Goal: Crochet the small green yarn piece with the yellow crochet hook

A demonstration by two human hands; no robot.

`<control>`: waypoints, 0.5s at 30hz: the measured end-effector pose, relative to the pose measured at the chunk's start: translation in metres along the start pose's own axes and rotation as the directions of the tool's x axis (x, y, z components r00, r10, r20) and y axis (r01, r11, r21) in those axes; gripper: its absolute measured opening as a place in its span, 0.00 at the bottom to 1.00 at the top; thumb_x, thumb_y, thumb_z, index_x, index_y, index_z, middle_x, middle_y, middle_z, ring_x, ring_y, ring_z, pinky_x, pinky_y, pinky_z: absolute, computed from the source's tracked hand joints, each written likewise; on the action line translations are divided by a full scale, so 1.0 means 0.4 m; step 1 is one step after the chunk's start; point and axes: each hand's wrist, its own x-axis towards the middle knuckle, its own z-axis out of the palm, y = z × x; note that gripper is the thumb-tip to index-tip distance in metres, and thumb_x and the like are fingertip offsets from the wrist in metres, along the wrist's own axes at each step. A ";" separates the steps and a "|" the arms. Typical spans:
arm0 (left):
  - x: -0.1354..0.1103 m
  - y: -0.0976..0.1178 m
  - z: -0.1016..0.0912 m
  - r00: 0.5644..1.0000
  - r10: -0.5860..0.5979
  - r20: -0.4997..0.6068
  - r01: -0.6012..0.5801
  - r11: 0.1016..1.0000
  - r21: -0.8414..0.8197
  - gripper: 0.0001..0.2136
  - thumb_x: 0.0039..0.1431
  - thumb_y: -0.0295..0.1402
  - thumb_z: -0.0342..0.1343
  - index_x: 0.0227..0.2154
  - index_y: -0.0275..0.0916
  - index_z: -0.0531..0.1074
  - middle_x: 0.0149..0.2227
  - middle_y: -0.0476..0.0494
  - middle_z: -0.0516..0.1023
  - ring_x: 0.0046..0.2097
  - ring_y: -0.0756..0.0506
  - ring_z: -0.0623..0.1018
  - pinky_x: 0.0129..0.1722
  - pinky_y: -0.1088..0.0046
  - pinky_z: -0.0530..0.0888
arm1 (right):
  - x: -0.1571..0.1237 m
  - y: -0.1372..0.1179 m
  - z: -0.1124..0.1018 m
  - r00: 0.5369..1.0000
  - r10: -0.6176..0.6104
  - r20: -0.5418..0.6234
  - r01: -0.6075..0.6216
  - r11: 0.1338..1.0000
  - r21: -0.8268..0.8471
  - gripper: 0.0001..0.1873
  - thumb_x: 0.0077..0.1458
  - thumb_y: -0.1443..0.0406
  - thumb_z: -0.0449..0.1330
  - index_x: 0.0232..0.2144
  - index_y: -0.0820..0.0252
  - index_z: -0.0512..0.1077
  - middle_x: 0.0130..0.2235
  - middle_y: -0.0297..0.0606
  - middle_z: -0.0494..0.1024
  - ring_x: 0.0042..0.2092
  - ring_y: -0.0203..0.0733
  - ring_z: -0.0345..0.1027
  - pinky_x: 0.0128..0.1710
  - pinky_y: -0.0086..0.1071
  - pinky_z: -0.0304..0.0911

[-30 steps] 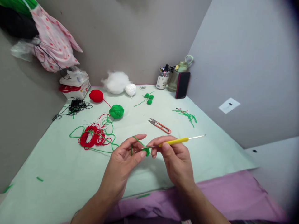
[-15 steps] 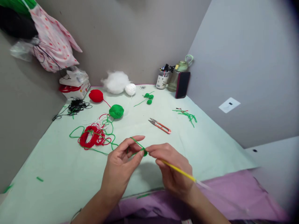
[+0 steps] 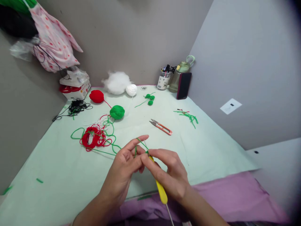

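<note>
Between thumb and fingers my left hand (image 3: pixel 124 161) pinches a small piece of green crochet work (image 3: pixel 147 152), mostly hidden by the fingertips. Green yarn (image 3: pixel 142 143) runs over its raised index finger and trails left across the table. My right hand (image 3: pixel 168 169) is closed on a yellow-handled crochet hook (image 3: pixel 161 190). The hook's thin metal tip points up at the green work, and a pale rod extends from the handle's lower end. Both hands meet at the work, fingertips almost touching.
Thread snips (image 3: pixel 161 127) lie beyond my hands. Left are a green yarn ball (image 3: pixel 117 112), a red ball (image 3: pixel 96 96) and tangled red yarn (image 3: pixel 88 139). Small green crocheted pieces (image 3: pixel 150 99) sit farther back. A phone (image 3: pixel 184 85) leans against a bottle (image 3: pixel 174 82).
My right hand has turned the crochet hook from slanting right to steeper, its handle now pointing down toward me. The left index finger has shifted slightly right with the yarn.
</note>
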 end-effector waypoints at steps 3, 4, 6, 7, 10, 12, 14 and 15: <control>0.003 0.015 -0.002 0.994 -0.102 0.038 0.106 0.988 -0.114 0.19 0.52 0.32 0.76 0.48 0.40 0.86 0.23 0.59 0.63 0.21 0.59 0.49 0.19 0.85 0.57 | -0.003 0.000 0.001 0.992 0.115 -0.046 -0.106 0.981 0.162 0.20 0.66 0.74 0.61 0.56 0.52 0.79 0.45 0.42 0.85 0.47 0.46 0.81 0.44 0.37 0.80; 0.004 0.018 -0.003 0.995 -0.096 0.027 0.099 0.987 -0.125 0.17 0.53 0.31 0.75 0.46 0.40 0.87 0.24 0.59 0.63 0.20 0.60 0.46 0.18 0.85 0.54 | 0.000 0.001 0.001 0.975 0.213 -0.069 -0.186 0.942 0.278 0.17 0.68 0.73 0.59 0.54 0.52 0.80 0.43 0.42 0.85 0.44 0.45 0.80 0.42 0.38 0.79; 0.004 0.021 -0.004 0.999 -0.053 -0.009 0.052 0.994 -0.097 0.14 0.53 0.30 0.75 0.44 0.40 0.87 0.27 0.56 0.68 0.20 0.61 0.48 0.17 0.85 0.54 | 0.012 0.003 0.003 0.912 0.403 -0.074 -0.311 0.798 0.516 0.14 0.71 0.70 0.57 0.49 0.53 0.81 0.38 0.40 0.83 0.38 0.42 0.78 0.37 0.37 0.77; 0.003 0.019 -0.004 0.999 -0.033 -0.018 0.032 0.997 -0.066 0.14 0.52 0.30 0.75 0.43 0.41 0.87 0.30 0.54 0.70 0.20 0.62 0.50 0.17 0.85 0.55 | 0.019 0.005 0.004 0.883 0.466 -0.059 -0.341 0.722 0.603 0.13 0.72 0.68 0.57 0.46 0.53 0.81 0.37 0.39 0.82 0.35 0.41 0.76 0.35 0.36 0.76; 0.000 0.004 0.000 1.000 0.018 -0.011 -0.018 0.999 0.040 0.15 0.53 0.34 0.75 0.45 0.43 0.87 0.32 0.51 0.73 0.21 0.60 0.59 0.18 0.84 0.58 | 0.035 0.007 0.013 0.864 0.504 0.005 -0.368 0.624 0.689 0.10 0.71 0.65 0.60 0.42 0.54 0.83 0.37 0.39 0.82 0.36 0.41 0.76 0.35 0.36 0.76; -0.001 -0.008 0.003 0.998 0.061 -0.022 -0.058 0.994 0.092 0.15 0.54 0.35 0.75 0.46 0.44 0.87 0.33 0.51 0.75 0.22 0.59 0.62 0.20 0.83 0.60 | 0.036 0.006 0.018 0.877 0.480 0.020 -0.374 0.658 0.654 0.09 0.70 0.66 0.61 0.43 0.54 0.83 0.39 0.40 0.84 0.39 0.43 0.79 0.37 0.36 0.77; 0.000 -0.017 0.005 0.995 0.089 -0.048 -0.084 0.992 0.098 0.15 0.54 0.34 0.75 0.46 0.46 0.87 0.34 0.51 0.75 0.21 0.60 0.63 0.21 0.83 0.62 | 0.027 0.001 0.020 0.899 0.437 -0.006 -0.358 0.743 0.566 0.11 0.70 0.69 0.60 0.47 0.52 0.82 0.40 0.40 0.85 0.41 0.43 0.80 0.38 0.36 0.78; 0.001 -0.018 0.007 0.995 0.083 -0.053 -0.078 0.994 0.076 0.16 0.54 0.34 0.76 0.46 0.46 0.87 0.34 0.52 0.75 0.21 0.61 0.62 0.21 0.83 0.62 | 0.021 -0.001 0.020 0.916 0.400 -0.030 -0.336 0.804 0.491 0.13 0.70 0.70 0.60 0.49 0.52 0.82 0.42 0.40 0.85 0.41 0.43 0.81 0.39 0.35 0.78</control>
